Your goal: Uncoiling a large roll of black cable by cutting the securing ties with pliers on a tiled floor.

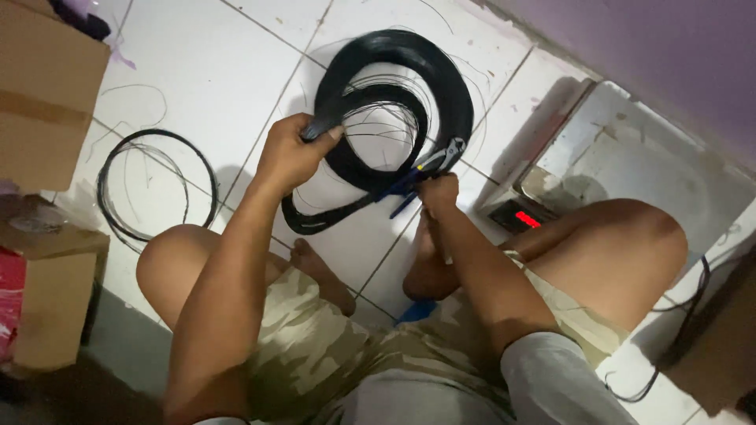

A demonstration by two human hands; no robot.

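Nearest the camera, the person sits on the white tiled floor (pixel 236 71) in camouflage shorts (pixel 331 346), knees spread wide and bare feet drawn in toward the middle. A grey sleeve (pixel 559 378) covers the upper right arm.

Above the feet, the right hand (pixel 438 191) has its fingers closed tight around the blue handles of a pair of pliers (pixel 421 175). The tool's metal head points up and to the right, lying against the lower right edge of the big coil, at the spot where a flattened black loop trails off it. Whether the pliers' head is biting on a strand cannot be told.

The left hand (pixel 290 151) is clamped in a fist on the left side of that large coil of black wire (pixel 394 102), thumb across the top of the bundle, lifting that side. The coil lies on the tiles just beyond both hands, with loose thin strands springing across its open centre and outward over the floor.

To the left, well apart from the hands, a smaller, thinner ring of black wire (pixel 153 185) lies flat on the tiles beside the left knee. Cardboard boxes (pixel 43 86) stand along the left edge.

To the right, beside the right knee, sits a digital scale (pixel 524 208) with a glowing red display, near the purple wall (pixel 654 55). A black cable (pixel 693 307) runs along the floor at the far right.
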